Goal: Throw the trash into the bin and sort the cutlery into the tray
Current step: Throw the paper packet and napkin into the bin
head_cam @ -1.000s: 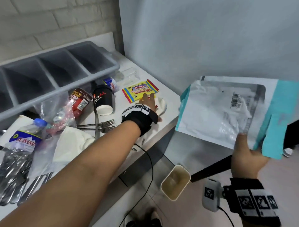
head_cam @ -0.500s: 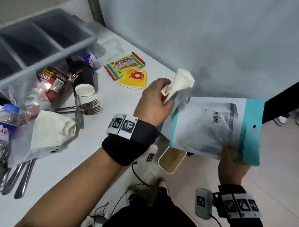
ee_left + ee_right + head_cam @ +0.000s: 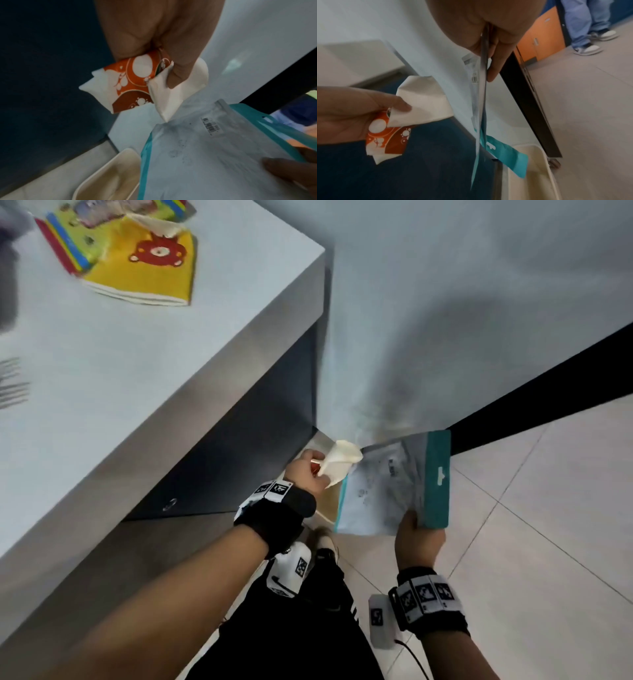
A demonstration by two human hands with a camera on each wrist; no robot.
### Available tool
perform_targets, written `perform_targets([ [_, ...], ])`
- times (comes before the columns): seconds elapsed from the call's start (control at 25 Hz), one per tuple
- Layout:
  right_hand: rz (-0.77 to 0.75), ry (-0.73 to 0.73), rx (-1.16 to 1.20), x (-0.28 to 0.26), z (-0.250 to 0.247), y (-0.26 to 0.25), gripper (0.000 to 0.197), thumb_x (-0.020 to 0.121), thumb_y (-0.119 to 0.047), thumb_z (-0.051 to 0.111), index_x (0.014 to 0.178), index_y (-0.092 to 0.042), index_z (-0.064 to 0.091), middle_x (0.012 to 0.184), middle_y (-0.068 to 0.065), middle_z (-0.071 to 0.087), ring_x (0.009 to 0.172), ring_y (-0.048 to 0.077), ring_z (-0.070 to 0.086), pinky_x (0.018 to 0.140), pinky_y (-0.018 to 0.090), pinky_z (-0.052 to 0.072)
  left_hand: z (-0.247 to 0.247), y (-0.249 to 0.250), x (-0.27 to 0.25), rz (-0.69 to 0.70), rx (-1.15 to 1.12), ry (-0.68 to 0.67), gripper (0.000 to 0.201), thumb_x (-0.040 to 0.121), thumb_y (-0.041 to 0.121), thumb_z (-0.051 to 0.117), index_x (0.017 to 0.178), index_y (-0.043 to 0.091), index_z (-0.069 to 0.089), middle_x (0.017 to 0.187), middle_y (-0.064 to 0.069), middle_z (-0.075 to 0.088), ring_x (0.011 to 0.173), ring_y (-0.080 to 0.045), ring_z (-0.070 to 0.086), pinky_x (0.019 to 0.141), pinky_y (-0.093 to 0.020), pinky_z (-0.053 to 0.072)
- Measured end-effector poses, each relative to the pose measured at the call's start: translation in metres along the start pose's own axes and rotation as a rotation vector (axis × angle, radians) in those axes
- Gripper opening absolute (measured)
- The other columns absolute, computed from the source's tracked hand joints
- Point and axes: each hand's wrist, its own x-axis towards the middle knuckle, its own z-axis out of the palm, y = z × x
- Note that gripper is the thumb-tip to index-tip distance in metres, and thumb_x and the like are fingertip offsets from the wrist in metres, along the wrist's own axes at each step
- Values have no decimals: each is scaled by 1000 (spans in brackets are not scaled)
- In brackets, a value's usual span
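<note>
My left hand (image 3: pixel 305 474) grips a crumpled white napkin (image 3: pixel 339 462) together with an orange-and-white wrapper (image 3: pixel 133 81), low beside the table's corner. My right hand (image 3: pixel 418 539) pinches the lower edge of a clear plastic pouch (image 3: pixel 394 484) with a teal strip, holding it upright next to the napkin. A cream bin (image 3: pixel 106 175) stands on the floor right under both hands, mostly hidden by the pouch in the head view. The right wrist view shows the pouch (image 3: pixel 481 108) edge-on, hanging over the bin (image 3: pixel 530 175).
The white table (image 3: pixel 137 371) rises at the left, with a yellow bear packet (image 3: pixel 147 268), a striped packet (image 3: pixel 65 244) and fork tines (image 3: pixel 13 385) at the frame's edge. A black skirting (image 3: pixel 548 392) runs along the wall. A person's legs (image 3: pixel 587 27) stand farther off on the tiled floor.
My left hand picked the napkin and wrapper off the table and dropped down beside the table. The right hand lowered the pouch alongside it, over the bin.
</note>
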Motion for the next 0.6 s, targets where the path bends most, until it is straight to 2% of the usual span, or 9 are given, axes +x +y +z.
perform_targets([
  [0.08, 62, 23, -35, 20, 32, 35, 32, 87, 3, 51, 116, 16, 52, 114, 34, 60, 107, 43, 59, 88, 43, 48, 28, -28, 45, -65, 29, -29, 45, 80, 4, 60, 125, 5, 51, 118, -18, 67, 107, -31, 64, 87, -28, 46],
  [0.12, 98, 29, -37, 30, 51, 55, 33, 87, 3, 51, 118, 15, 52, 115, 32, 60, 108, 42, 58, 89, 42, 47, 46, -42, 69, -83, 58, -46, 47, 81, 3, 58, 127, 5, 48, 120, -19, 66, 109, -32, 62, 89, -31, 47],
  [0.2, 155, 31, -23, 49, 89, 96, 36, 88, 4, 49, 123, 11, 50, 118, 29, 59, 110, 39, 58, 88, 36, 45, 84, -69, 115, -114, 115, -75, 50, 83, 4, 53, 132, 7, 43, 123, -20, 62, 112, -34, 60, 90, -33, 46],
  [0.28, 190, 28, -23, 66, 124, 135, 36, 88, 5, 46, 124, 7, 49, 115, 26, 59, 105, 35, 58, 83, 29, 39, 121, -93, 155, -157, 157, -104, 49, 86, 5, 50, 133, 9, 41, 124, -21, 60, 114, -35, 58, 90, -34, 45],
  [0.36, 196, 8, -17, 82, 153, 165, 32, 89, 6, 42, 120, 6, 50, 102, 19, 57, 91, 26, 53, 78, 26, 36, 155, -116, 191, -178, 194, -137, 47, 87, 9, 51, 133, 9, 40, 126, -21, 59, 116, -35, 57, 93, -35, 44],
  [0.44, 160, -9, -28, 100, 174, 185, 28, 89, 7, 39, 114, 7, 51, 95, 12, 51, 86, 19, 47, 75, 26, 35, 179, -134, 221, -188, 208, -156, 47, 87, 13, 53, 131, 7, 41, 126, -21, 59, 117, -35, 57, 95, -36, 44],
  [0.52, 113, -32, -81, 120, 194, 210, 27, 88, 6, 39, 112, 7, 51, 96, 12, 50, 85, 19, 47, 75, 27, 36, 201, -149, 245, -197, 217, -163, 47, 87, 14, 54, 131, 7, 40, 126, -21, 60, 117, -34, 57, 96, -36, 44],
  [0.6, 104, -101, -141, 138, 212, 230, 30, 88, 4, 41, 116, 6, 51, 106, 19, 55, 88, 25, 53, 76, 27, 38, 217, -159, 264, -192, 221, -158, 51, 87, 14, 55, 134, 9, 38, 127, -20, 59, 118, -33, 56, 96, -34, 43],
])
